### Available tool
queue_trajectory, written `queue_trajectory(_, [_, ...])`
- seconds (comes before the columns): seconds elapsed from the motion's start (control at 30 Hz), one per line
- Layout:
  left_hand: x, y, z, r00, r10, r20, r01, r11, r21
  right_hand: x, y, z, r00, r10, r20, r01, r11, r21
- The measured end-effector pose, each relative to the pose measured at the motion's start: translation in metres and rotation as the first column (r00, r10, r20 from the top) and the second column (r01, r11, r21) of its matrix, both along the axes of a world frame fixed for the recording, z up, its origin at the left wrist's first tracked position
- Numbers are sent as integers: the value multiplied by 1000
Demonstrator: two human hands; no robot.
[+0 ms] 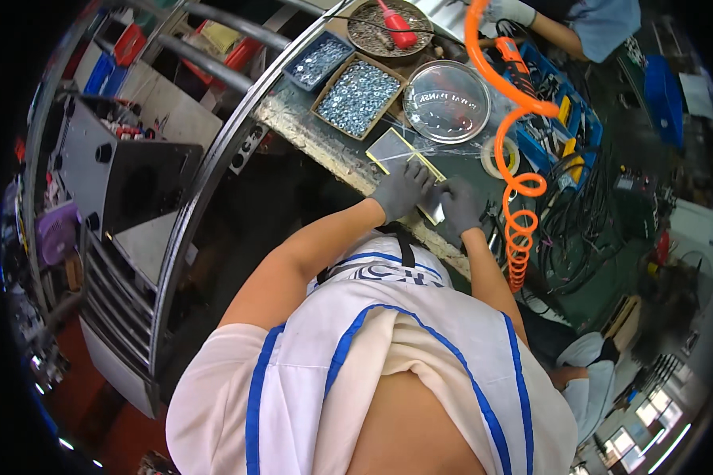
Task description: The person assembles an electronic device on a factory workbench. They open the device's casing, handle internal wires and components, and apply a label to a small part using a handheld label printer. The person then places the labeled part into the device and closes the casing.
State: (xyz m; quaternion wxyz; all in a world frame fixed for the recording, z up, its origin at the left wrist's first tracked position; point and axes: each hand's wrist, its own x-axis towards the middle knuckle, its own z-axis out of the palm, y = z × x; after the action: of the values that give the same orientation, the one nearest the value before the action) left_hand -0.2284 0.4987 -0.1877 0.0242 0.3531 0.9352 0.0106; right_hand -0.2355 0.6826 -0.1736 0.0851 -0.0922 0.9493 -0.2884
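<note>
My left hand point(404, 191), in a grey glove, lies on the near edge of the bench with its fingers stretched out. Beneath and beyond those fingers is a flat, grey, rectangular sheet point(392, 149) with thin yellow edges. My right hand point(462, 207), gloved alike, is just to the right with bent fingers. It is beside a pale, shiny flat strip point(433, 211), also yellow-edged, between the two hands. The gloves cover part of both pieces, so whether they are joined cannot be told. The right fingertips are partly hidden.
A cardboard box of metal nuts point(356, 96), a blue bin point(318, 60) and a round tin point(388, 32) stand beyond. A clear round lid point(447, 101) and a tape roll point(501, 157) lie nearby. An orange coiled hose point(523, 186) hangs at right. Another person's gloved hand point(511, 11) is far right.
</note>
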Motion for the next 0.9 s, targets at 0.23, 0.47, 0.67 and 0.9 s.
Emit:
queue_trajectory(0.23, [27,-36,2,974,-143,173,135,989,55,-40,-29,-13,766,94,636,23,985,-173])
queue_trajectory(0.47, [43,-37,-5,984,-89,153,78,994,73,-63,-50,-23,867,64,495,214,849,-484])
queue_trajectory(0.67, [45,-35,-10,973,-55,225,12,982,188,-55,-40,-34,928,83,364,125,850,-512])
queue_trajectory(0.9, [44,-32,8,953,-34,301,-16,986,164,-47,0,-19,980,81,180,-46,981,-190])
